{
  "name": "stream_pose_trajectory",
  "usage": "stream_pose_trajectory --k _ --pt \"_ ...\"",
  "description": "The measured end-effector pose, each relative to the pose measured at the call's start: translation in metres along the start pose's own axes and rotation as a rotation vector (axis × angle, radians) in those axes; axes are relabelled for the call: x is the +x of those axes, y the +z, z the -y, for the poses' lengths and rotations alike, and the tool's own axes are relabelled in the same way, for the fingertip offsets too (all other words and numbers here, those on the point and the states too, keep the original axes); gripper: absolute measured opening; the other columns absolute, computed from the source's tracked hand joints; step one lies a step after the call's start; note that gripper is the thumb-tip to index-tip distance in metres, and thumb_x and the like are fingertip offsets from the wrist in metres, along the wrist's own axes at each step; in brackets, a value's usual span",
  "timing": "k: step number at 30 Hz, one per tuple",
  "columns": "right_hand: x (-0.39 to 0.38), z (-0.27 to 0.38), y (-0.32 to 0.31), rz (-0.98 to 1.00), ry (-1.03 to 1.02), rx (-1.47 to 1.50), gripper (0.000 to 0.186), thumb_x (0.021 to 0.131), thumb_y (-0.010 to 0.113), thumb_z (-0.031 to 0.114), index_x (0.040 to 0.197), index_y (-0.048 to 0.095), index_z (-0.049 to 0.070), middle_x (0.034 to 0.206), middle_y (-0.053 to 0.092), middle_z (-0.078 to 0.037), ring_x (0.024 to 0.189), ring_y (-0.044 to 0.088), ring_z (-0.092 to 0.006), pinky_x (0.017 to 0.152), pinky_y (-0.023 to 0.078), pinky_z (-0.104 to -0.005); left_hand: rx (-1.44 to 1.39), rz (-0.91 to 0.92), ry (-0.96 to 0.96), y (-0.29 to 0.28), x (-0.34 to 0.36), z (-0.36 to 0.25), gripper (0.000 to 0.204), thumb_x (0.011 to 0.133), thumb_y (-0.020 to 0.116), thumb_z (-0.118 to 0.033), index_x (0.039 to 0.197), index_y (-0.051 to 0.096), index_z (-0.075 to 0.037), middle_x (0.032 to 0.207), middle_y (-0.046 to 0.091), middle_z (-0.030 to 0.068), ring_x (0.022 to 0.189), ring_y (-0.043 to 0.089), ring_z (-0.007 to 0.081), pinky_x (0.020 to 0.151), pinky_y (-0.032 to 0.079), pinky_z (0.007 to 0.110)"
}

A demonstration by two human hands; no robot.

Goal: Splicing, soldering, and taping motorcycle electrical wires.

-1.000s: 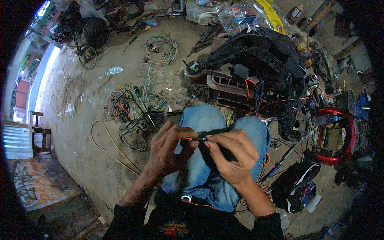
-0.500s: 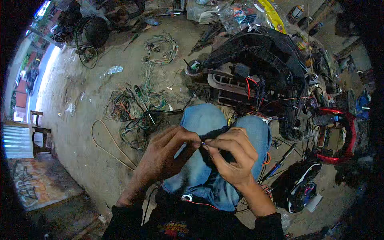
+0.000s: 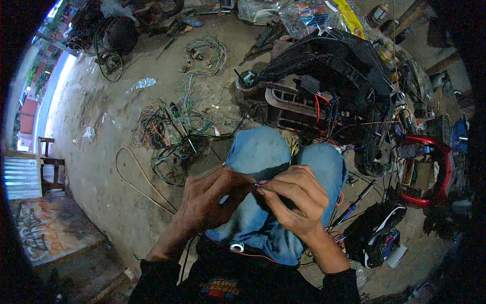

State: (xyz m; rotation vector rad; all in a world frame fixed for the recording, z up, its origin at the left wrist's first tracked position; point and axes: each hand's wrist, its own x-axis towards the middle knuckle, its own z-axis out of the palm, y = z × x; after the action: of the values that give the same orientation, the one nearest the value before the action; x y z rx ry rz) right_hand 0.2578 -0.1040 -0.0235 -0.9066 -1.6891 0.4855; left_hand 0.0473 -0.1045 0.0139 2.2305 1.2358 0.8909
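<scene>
Both of my hands meet above my jeans-clad knees (image 3: 260, 149), fingertips almost touching. My left hand (image 3: 210, 195) is closed in a pinch at one side of a tiny dark piece with a bright glint (image 3: 257, 185). My right hand (image 3: 301, 200) pinches the same piece from the other side with thumb and forefinger. It is too small and too covered by the fingers to name. A thin red wire (image 3: 258, 256) runs across my lap by a small white ring (image 3: 236, 248).
Ahead on the right lies a large black vehicle body panel (image 3: 349, 66) with loose wires. Tangled wires (image 3: 152, 126) and a screwdriver (image 3: 183, 129) lie left on the concrete floor. A blue-handled tool (image 3: 349, 210), a black shoe (image 3: 377, 233) and a red curved frame (image 3: 445, 172) are right.
Both hands keep their pinch and have shifted very slightly downward in the picture. The fingertips have turned a little around the tiny piece. The view has moved slightly.
</scene>
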Motion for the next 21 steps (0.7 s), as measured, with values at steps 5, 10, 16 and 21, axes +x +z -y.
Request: stream_pose_trajectory --k 5,10,16,21 --pt "0.0000 0.0002 -0.0007 -0.016 -0.010 -0.010 0.024 0.071 0.089 0.001 0.092 0.078 0.005 0.086 0.073 -0.006 0.075 0.069 -0.0231 0.071 0.054 -0.0369 0.058 -0.021 0.047 0.0019 0.0005 0.0018 0.023 0.083 0.080 -0.002 0.104 0.070 -0.007 0.086 0.069 0.0068 0.074 0.070 0.0265 0.062 0.055 0.037" --pt "-0.0005 -0.0012 0.0002 -0.046 0.009 -0.001 0.023 0.072 0.088 0.000 0.092 0.078 0.005 0.086 0.073 -0.007 0.074 0.069 -0.0229 0.070 0.053 -0.0363 -0.007 -0.020 0.020 0.0032 0.0029 0.0010 0.031 0.081 0.082 0.000 0.108 0.070 -0.007 0.090 0.068 0.0072 0.077 0.069 0.0254 0.063 0.055 0.036" --pt "-0.0012 -0.0018 0.0013 -0.062 0.017 0.022 0.022 0.072 0.088 -0.001 0.090 0.078 0.004 0.084 0.072 -0.007 0.073 0.069 -0.0233 0.068 0.052 -0.0356 -0.039 0.010 -0.033 0.0033 0.0016 -0.0009 0.031 0.083 0.083 0.000 0.110 0.069 -0.007 0.090 0.067 0.0068 0.076 0.070 0.0216 0.062 0.056 0.034" --pt "-0.0004 -0.0007 0.0020 -0.075 0.038 0.036 0.021 0.071 0.088 -0.002 0.089 0.077 0.003 0.083 0.071 -0.008 0.071 0.067 -0.0236 0.066 0.051 -0.0354 -0.089 0.012 -0.093 0.0058 0.0004 -0.0004 0.027 0.086 0.081 0.000 0.110 0.070 -0.007 0.091 0.070 0.0068 0.074 0.074 0.0183 0.062 0.058 0.031"
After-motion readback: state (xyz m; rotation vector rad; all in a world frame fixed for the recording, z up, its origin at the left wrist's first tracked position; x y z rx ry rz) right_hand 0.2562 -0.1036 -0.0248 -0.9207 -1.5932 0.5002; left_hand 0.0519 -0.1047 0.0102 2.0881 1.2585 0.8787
